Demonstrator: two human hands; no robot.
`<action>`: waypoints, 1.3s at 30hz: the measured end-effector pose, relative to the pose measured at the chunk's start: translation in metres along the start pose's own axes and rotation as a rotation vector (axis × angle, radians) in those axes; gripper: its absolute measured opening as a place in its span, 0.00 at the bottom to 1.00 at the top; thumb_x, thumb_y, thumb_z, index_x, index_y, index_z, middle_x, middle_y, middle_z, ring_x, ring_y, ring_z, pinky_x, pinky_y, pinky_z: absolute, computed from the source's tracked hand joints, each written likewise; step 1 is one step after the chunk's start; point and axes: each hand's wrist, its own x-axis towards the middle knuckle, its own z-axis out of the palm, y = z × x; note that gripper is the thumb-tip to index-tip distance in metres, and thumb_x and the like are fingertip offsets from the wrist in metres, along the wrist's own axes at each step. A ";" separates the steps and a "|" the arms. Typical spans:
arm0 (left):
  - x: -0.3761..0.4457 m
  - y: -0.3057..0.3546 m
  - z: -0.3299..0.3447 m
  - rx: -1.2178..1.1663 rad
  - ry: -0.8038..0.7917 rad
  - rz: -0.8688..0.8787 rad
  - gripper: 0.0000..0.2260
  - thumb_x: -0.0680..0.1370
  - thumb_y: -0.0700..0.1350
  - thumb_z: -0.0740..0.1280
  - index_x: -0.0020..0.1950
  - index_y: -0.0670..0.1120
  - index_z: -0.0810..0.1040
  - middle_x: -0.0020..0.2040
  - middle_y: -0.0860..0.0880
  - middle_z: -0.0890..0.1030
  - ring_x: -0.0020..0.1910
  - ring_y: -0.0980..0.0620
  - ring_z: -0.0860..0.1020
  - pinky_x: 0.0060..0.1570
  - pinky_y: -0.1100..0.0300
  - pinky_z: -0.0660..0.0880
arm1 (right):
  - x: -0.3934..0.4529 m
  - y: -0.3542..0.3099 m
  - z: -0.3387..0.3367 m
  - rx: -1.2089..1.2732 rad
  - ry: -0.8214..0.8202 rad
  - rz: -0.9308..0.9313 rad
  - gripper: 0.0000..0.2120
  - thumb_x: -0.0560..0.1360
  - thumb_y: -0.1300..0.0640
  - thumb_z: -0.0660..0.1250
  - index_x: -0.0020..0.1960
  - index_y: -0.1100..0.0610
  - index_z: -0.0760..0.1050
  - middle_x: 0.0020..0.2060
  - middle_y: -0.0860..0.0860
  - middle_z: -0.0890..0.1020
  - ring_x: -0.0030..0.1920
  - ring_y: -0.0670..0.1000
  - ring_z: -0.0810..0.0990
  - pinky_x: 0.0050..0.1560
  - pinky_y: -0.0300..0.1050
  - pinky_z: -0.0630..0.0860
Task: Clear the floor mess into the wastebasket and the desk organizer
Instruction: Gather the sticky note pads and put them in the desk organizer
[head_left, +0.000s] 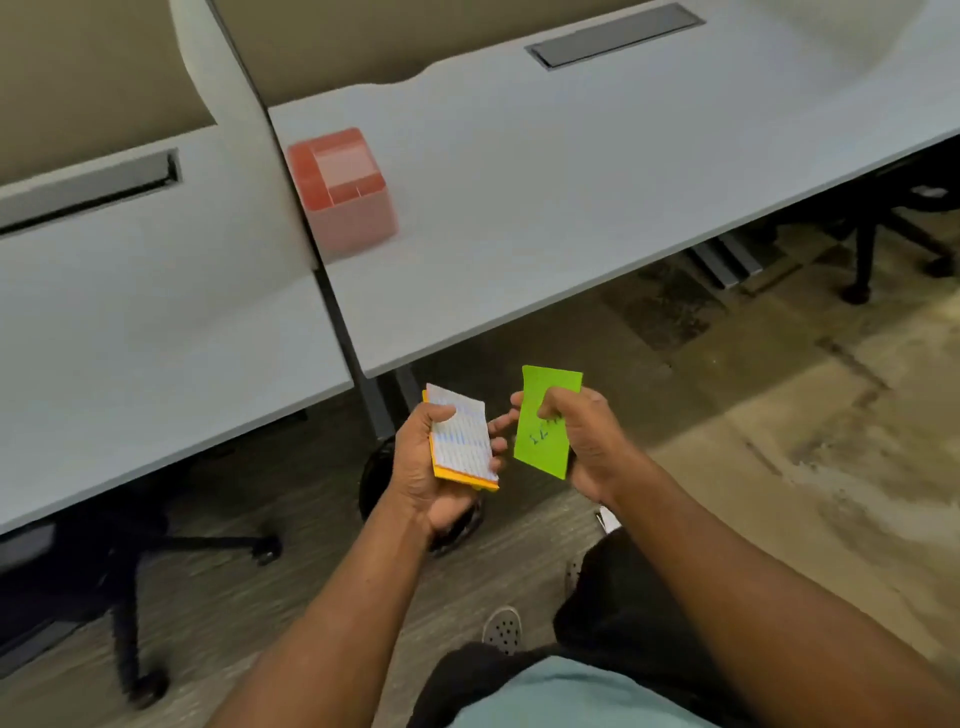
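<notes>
My left hand grips a small stack of cards, a white lined card on top and orange ones beneath. My right hand pinches a single green note with blue writing, held upright just right of the stack. Both hands hover over the floor in front of the desk edge. A red desk organizer with open compartments stands on the grey desk, up and left of my hands. A black round wastebasket sits on the floor under my left hand, mostly hidden by it.
A second grey desk lies at the left, split from the first by a divider. Black office chair bases stand under the left desk and at far right. My shoe rests on patterned carpet.
</notes>
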 end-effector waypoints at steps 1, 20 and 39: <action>-0.002 0.009 0.002 -0.036 -0.005 0.026 0.23 0.69 0.49 0.59 0.61 0.39 0.67 0.55 0.36 0.75 0.41 0.45 0.73 0.38 0.56 0.67 | 0.002 -0.006 0.008 0.018 -0.024 0.018 0.16 0.64 0.63 0.63 0.51 0.65 0.72 0.36 0.62 0.82 0.34 0.57 0.82 0.38 0.51 0.80; 0.110 0.158 0.037 0.160 0.441 0.427 0.16 0.77 0.33 0.58 0.64 0.40 0.75 0.55 0.39 0.83 0.52 0.38 0.81 0.50 0.42 0.79 | 0.206 -0.107 0.092 -0.235 -0.062 0.068 0.13 0.79 0.57 0.62 0.61 0.60 0.69 0.55 0.58 0.79 0.52 0.57 0.80 0.47 0.52 0.80; 0.232 0.248 0.021 0.590 0.820 0.603 0.18 0.70 0.34 0.61 0.56 0.50 0.71 0.53 0.46 0.79 0.51 0.51 0.79 0.46 0.56 0.78 | 0.353 -0.108 0.148 -1.021 -0.294 -0.218 0.16 0.72 0.65 0.59 0.58 0.54 0.65 0.52 0.53 0.77 0.52 0.54 0.77 0.51 0.53 0.78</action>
